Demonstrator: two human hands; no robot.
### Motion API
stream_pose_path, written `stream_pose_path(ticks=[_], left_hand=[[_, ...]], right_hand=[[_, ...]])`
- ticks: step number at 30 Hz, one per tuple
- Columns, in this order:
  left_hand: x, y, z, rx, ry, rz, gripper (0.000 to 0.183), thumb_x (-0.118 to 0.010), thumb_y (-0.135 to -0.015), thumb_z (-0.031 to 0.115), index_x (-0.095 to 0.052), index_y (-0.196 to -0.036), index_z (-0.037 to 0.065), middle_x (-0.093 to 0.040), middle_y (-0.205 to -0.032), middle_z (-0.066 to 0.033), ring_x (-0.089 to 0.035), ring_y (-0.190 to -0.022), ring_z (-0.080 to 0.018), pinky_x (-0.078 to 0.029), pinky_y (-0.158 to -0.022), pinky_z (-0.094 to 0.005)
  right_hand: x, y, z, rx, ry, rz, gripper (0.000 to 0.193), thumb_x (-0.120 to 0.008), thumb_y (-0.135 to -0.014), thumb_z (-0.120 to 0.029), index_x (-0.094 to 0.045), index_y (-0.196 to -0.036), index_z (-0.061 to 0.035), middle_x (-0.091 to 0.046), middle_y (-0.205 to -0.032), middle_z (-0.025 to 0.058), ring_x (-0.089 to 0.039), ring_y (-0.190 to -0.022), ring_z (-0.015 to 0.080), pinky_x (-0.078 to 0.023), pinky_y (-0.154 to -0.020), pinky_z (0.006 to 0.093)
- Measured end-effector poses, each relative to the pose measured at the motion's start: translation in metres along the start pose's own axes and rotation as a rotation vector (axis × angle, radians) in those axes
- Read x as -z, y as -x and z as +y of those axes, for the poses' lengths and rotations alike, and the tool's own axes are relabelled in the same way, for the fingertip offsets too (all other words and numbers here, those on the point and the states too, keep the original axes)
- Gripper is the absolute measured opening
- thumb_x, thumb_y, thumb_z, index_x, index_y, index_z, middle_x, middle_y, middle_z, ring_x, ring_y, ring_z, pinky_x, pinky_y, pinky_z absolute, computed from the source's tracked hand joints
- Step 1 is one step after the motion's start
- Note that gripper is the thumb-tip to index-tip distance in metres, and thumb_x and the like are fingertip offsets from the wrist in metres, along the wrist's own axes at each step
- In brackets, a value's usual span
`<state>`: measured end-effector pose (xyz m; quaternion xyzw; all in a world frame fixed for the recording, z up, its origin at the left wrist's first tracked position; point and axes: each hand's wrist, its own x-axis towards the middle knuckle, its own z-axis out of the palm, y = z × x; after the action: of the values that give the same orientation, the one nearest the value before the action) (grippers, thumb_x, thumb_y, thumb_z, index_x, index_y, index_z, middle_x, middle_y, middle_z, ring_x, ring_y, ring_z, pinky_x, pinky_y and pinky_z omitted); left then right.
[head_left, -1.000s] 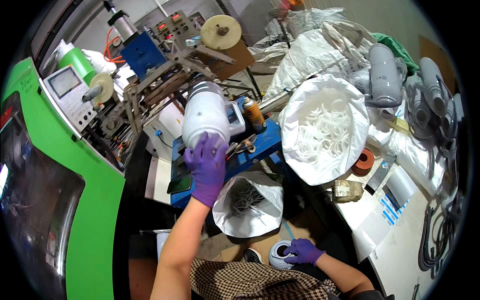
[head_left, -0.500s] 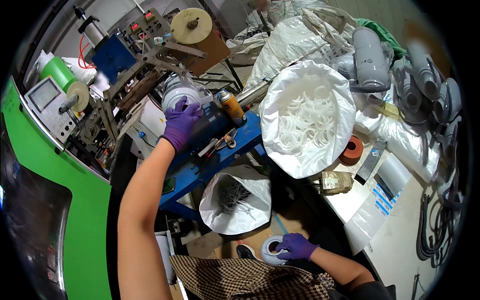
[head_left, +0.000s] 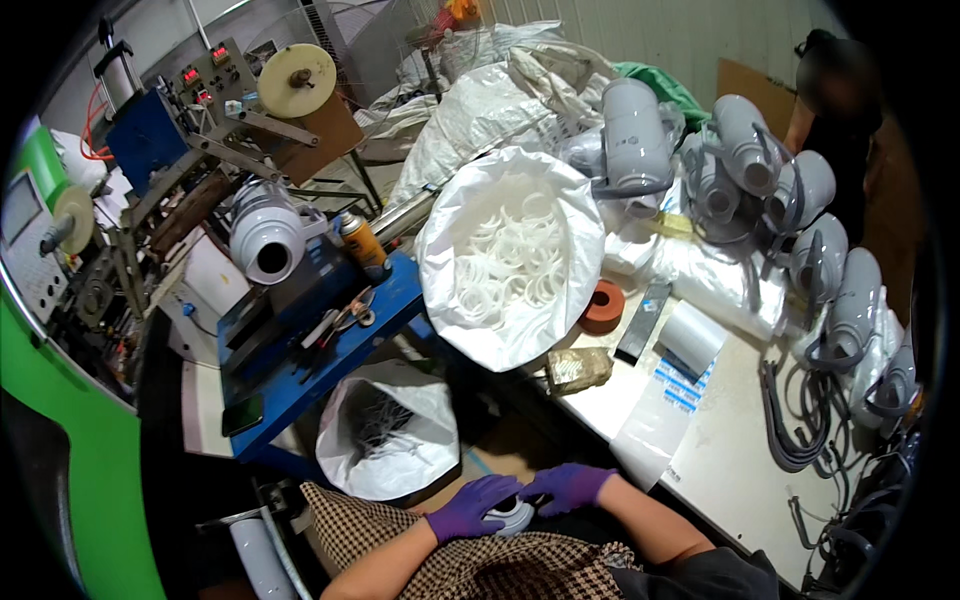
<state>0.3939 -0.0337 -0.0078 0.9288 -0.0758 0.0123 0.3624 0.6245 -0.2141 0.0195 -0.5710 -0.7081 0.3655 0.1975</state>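
Note:
Low at the front, by my lap, is a grey plastic container (head_left: 511,517), seen from its round open end with a dark hole. My left hand (head_left: 476,508), in a purple glove, grips its left side. From the right, my right hand (head_left: 567,488), gloved the same, has its fingers bent at the rim. Most of the container's body is hidden by the hands and the checked cloth on my lap. Another grey container (head_left: 268,232) lies on the machine at the left, its open end toward me, with neither hand on it.
A white sack of translucent rings (head_left: 512,262) stands ahead, a smaller sack of grey scraps (head_left: 388,430) below it. The blue bench (head_left: 345,365) carries tools and a spray can (head_left: 362,240). Grey containers (head_left: 635,135) crowd the right table. A person (head_left: 840,120) stands far right.
My left hand has left the container on the machine and come down to the one at my lap, where my right hand stays. The view has swung to the right.

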Motion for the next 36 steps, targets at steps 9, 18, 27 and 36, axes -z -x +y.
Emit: stream_pose_path(ticks=[9, 18, 27, 36], left_hand=[[0.017, -0.033, -0.007, -0.163, -0.034, 0.028, 0.066, -0.084, -0.07, 0.036, -0.067, -0.129, 0.013, -0.066, -0.125, -0.0136, -0.065, -0.108, -0.0342, -0.052, -0.093, -0.0457], [0.034, -0.002, -0.016, 0.0, -0.001, 0.163, 0.044, -0.093, -0.063, 0.034, -0.073, -0.093, 0.009, -0.066, -0.122, -0.0174, -0.065, -0.108, -0.0379, -0.054, -0.092, -0.0449], [0.031, 0.044, -0.034, 0.179, 0.161, -0.006, 0.042, -0.092, -0.059, 0.019, -0.078, -0.097, 0.012, -0.058, -0.14, -0.0185, -0.058, -0.125, -0.0394, -0.05, -0.102, -0.045], [0.094, 0.064, -0.018, 0.211, -0.444, 0.548, 0.029, -0.085, -0.071, 0.024, -0.07, -0.093, 0.012, -0.053, -0.144, -0.0214, -0.039, -0.142, -0.0478, -0.027, -0.119, -0.0589]], right_hand=[[0.153, -0.067, 0.022, -0.334, 0.693, 0.781, 0.033, -0.057, -0.093, -0.034, -0.07, -0.076, -0.0096, -0.069, -0.073, 0.0155, -0.067, -0.063, 0.0364, -0.05, -0.056, 0.0506], [0.156, -0.033, 0.005, -0.093, 0.254, 0.957, 0.029, -0.063, -0.095, -0.034, -0.069, -0.09, -0.0059, -0.067, -0.085, 0.0139, -0.068, -0.082, 0.0354, -0.054, -0.073, 0.0456], [0.144, 0.305, -0.06, -0.847, 0.935, 0.917, 0.03, -0.073, -0.087, -0.022, -0.073, -0.114, -0.0102, -0.071, -0.094, 0.0146, -0.068, -0.087, 0.0345, -0.053, -0.077, 0.0444], [-0.003, 0.608, 0.061, -1.702, 0.506, 0.473, 0.035, -0.038, -0.103, -0.014, -0.061, -0.128, -0.0039, -0.064, -0.125, 0.0306, -0.063, -0.115, 0.0462, -0.052, -0.093, 0.0536]])
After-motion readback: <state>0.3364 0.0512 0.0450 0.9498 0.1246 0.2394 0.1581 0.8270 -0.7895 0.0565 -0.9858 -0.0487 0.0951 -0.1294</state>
